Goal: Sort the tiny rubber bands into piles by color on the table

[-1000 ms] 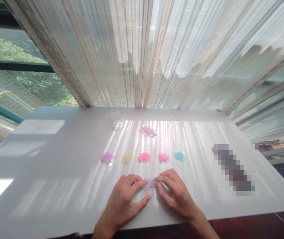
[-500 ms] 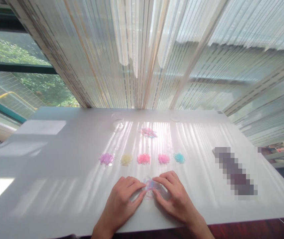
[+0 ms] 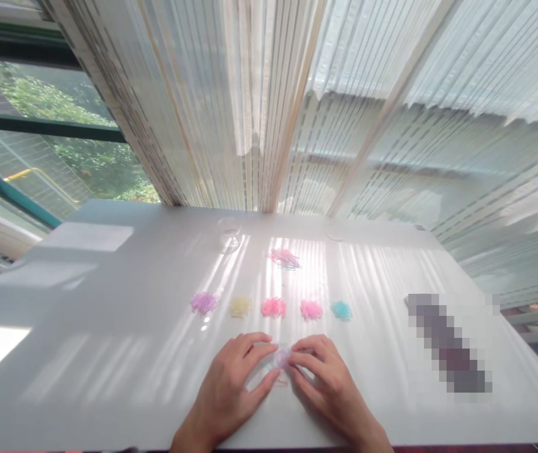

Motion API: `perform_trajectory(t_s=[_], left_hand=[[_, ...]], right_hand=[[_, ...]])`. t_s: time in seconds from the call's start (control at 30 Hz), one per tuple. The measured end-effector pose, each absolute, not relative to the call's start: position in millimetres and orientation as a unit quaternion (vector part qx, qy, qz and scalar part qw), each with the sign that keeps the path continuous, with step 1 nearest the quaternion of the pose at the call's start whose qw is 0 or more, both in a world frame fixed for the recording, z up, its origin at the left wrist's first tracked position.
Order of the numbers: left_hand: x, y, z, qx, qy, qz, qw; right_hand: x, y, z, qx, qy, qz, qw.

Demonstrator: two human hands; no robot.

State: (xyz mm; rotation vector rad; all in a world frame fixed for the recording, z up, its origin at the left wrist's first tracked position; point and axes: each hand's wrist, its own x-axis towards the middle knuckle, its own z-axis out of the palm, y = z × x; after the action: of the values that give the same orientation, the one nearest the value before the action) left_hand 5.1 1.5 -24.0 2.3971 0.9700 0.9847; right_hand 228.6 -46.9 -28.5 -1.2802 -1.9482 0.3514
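A small clump of pale lilac, see-through loops (image 3: 282, 359) lies low on the white table between my two hands, with a few pinkish loops (image 3: 279, 379) just in front of it. My left hand (image 3: 238, 380) comes from the left; its thumb and forefinger are apart, tips beside the clump. The bent fingers of my right hand (image 3: 323, 377) close on the clump's right side. Beyond my hands runs a row of small loop piles: purple (image 3: 204, 303), yellow (image 3: 240, 306), red-pink (image 3: 274, 307), pink (image 3: 311, 309) and turquoise (image 3: 341, 309). Behind them sits a mixed pile (image 3: 285, 258).
A clear round container (image 3: 229, 236) stands at the back of the white table (image 3: 131, 296). A clear disc, perhaps a lid (image 3: 335, 233), lies farther right. A blurred-out long dark object (image 3: 448, 345) is at the right. Striped curtains (image 3: 269, 126) hang behind the table.
The view has shifted slightly. My left thumb and forefinger have spread a little, and the clump between the hands looks smaller and more gathered. The piles are unchanged.
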Motion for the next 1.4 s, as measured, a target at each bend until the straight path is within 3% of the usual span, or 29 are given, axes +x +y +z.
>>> perform_trajectory(t_s=[0.33,1.03,1.4], left_hand=[[26.9,-7.5,-27.6,0.873,0.344,0.296,0.176],[22.7,-6.2,-27.3,0.826,0.322,0.397,0.239],[23.1,-6.4,-23.0,0.814,0.316,0.418,0.252]], right_hand=[[231.1,-45.9,-24.9,-0.509,-0.719,0.164,0.444],[223.5,-46.5,-17.4,-0.450,-0.707,0.226,0.496],[221.5,-45.6,-21.1,-0.463,-0.711,0.188,0.495]])
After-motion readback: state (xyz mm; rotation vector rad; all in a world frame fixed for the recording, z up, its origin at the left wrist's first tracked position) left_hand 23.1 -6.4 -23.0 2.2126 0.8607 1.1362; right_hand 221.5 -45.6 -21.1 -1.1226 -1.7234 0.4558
